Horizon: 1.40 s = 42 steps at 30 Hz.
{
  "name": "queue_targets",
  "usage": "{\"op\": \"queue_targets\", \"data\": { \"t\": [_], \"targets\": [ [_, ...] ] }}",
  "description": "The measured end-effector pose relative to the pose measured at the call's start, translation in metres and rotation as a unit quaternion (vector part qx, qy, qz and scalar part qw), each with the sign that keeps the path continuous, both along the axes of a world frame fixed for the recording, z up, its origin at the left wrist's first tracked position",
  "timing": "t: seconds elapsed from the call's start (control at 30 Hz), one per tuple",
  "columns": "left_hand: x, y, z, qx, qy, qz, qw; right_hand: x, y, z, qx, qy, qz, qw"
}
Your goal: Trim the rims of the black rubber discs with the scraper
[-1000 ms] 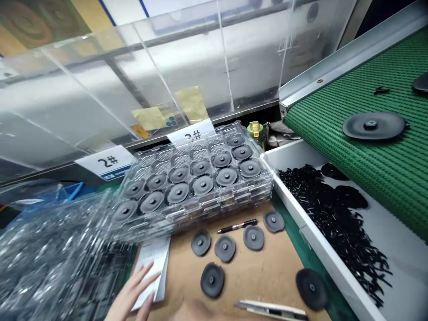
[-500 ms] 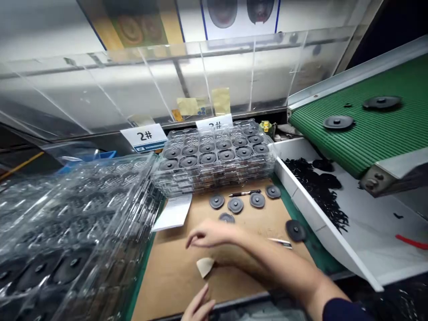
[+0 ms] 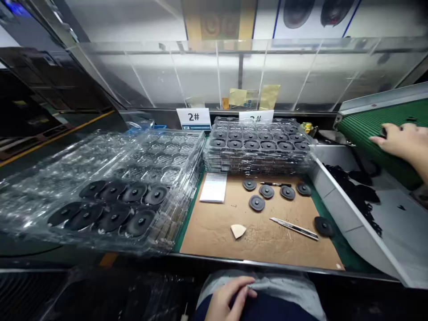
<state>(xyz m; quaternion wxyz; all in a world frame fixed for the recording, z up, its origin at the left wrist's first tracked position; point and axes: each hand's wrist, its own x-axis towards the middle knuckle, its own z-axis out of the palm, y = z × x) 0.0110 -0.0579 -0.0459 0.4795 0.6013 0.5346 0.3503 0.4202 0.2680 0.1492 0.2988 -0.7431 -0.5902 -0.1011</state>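
Note:
My right hand [image 3: 403, 140] is over the green conveyor belt [image 3: 361, 129] at the right edge, palm down, thumb stretched out and fingers apart. A small dark bit [image 3: 383, 131] shows between thumb and forefinger; the hand hides most of what is there. Low in front of my lap, my left hand [image 3: 230, 298] has loosely bent fingers, with nothing visible in them. On the brown board [image 3: 214, 232] lie several dark grey round parts with a central stud, such as this disc [image 3: 257, 203]. A cream wedge-shaped pad [image 3: 238, 231] and a slim cutter knife [image 3: 294, 228] lie nearby.
Stacked clear trays [image 3: 257, 162] with grey discs stand at the back; a larger tray stack [image 3: 157, 151], partly filled, is at left. A white bin [image 3: 357, 227] holds black scraps [image 3: 363, 191]. A pen [image 3: 276, 184] and a paper sheet [image 3: 214, 187] lie on the board.
The view has swung left. My right hand has gone from above the board to the belt on the right. My left hand has drawn back from near the pad to my lap.

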Motion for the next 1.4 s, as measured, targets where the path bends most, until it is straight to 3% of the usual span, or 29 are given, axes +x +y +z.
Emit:
{"op": "queue_targets", "data": {
  "t": [0.13, 0.17, 0.23, 0.3, 0.4, 0.47, 0.53, 0.63, 0.7, 0.8, 0.93, 1.07, 1.17, 1.27, 1.4],
  "targets": [
    [-0.01, 0.001, 0.004, -0.012, -0.001, -0.013, 1.0, 0.0, 0.002, -0.011, 0.0, -0.022, -0.07, 0.997],
    [-0.012, 0.005, 0.007, -0.022, -0.011, -0.009, 1.0, -0.01, -0.001, -0.013, 0.008, -0.026, -0.057, 0.998],
    [-0.012, 0.014, 0.016, -0.05, -0.057, 0.017, 0.997, -0.044, -0.019, -0.02, 0.011, -0.026, 0.033, 0.999],
    [-0.007, 0.026, 0.023, -0.08, -0.148, 0.064, 0.984, -0.088, -0.054, -0.035, -0.034, -0.013, 0.199, 0.979],
    [0.01, 0.038, 0.027, -0.085, -0.313, 0.125, 0.938, -0.156, -0.129, -0.076, -0.102, 0.005, 0.341, 0.935],
    [0.023, 0.039, 0.023, -0.078, -0.391, 0.123, 0.909, -0.194, -0.18, -0.109, -0.135, 0.028, 0.414, 0.9],
    [0.03, 0.037, 0.016, -0.09, -0.437, 0.093, 0.89, -0.224, -0.22, -0.141, -0.17, 0.131, 0.448, 0.868],
    [0.027, 0.033, 0.005, -0.118, -0.448, 0.073, 0.883, -0.254, -0.253, -0.178, -0.192, 0.233, 0.409, 0.862],
    [0.019, 0.032, -0.002, -0.131, -0.435, 0.083, 0.887, -0.266, -0.26, -0.192, -0.197, 0.254, 0.39, 0.863],
    [0.007, 0.034, -0.009, -0.158, -0.439, 0.093, 0.88, -0.276, -0.26, -0.2, -0.226, 0.245, 0.415, 0.846],
    [-0.004, 0.037, -0.011, -0.184, -0.456, 0.129, 0.861, -0.285, -0.253, -0.189, -0.288, 0.236, 0.447, 0.814],
    [-0.019, 0.04, -0.002, -0.19, -0.488, 0.193, 0.83, -0.284, -0.237, -0.175, -0.326, 0.218, 0.48, 0.785],
    [-0.038, 0.044, 0.005, -0.211, -0.537, 0.232, 0.783, -0.277, -0.214, -0.185, -0.328, 0.199, 0.427, 0.819],
    [-0.052, 0.047, 0.008, -0.195, -0.568, 0.257, 0.757, -0.279, -0.197, -0.214, -0.31, 0.185, 0.344, 0.867],
    [-0.056, 0.05, 0.01, -0.194, -0.576, 0.273, 0.746, -0.298, -0.211, -0.243, -0.298, 0.191, 0.392, 0.849]
  ]
}}
